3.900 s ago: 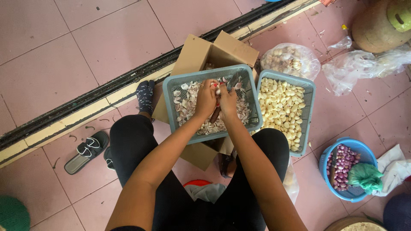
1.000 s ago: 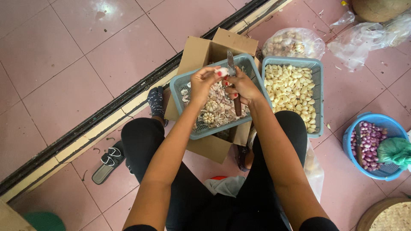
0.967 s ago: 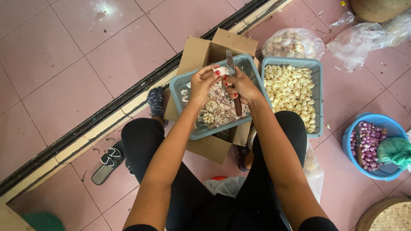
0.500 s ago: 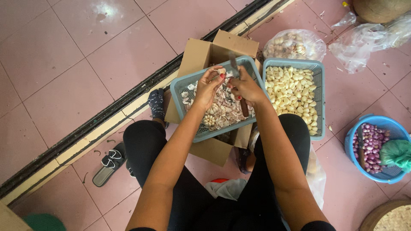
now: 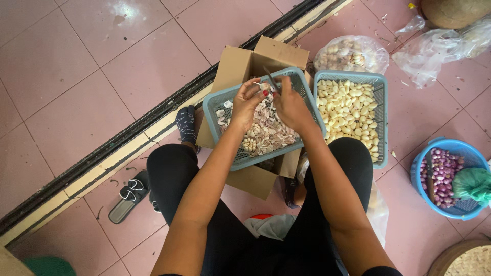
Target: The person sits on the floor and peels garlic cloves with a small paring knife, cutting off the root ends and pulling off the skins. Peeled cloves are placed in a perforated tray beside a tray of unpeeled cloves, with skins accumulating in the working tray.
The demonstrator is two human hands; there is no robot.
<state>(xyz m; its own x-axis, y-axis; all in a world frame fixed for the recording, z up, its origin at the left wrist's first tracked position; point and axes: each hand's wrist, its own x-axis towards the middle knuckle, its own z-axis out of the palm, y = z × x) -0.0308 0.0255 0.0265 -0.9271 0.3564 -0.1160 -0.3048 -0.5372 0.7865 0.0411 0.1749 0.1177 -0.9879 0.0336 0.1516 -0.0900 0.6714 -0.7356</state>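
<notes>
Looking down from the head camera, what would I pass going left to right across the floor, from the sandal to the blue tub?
Sandal → cardboard box → basket of garlic skins, with the left hand and the right hand over it → basket of peeled garlic cloves → blue tub of shallots.

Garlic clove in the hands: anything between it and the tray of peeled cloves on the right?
Nothing visible. The hands hold it over the skins basket; the peeled-clove tray sits directly beside it, only the two rims between.
</notes>
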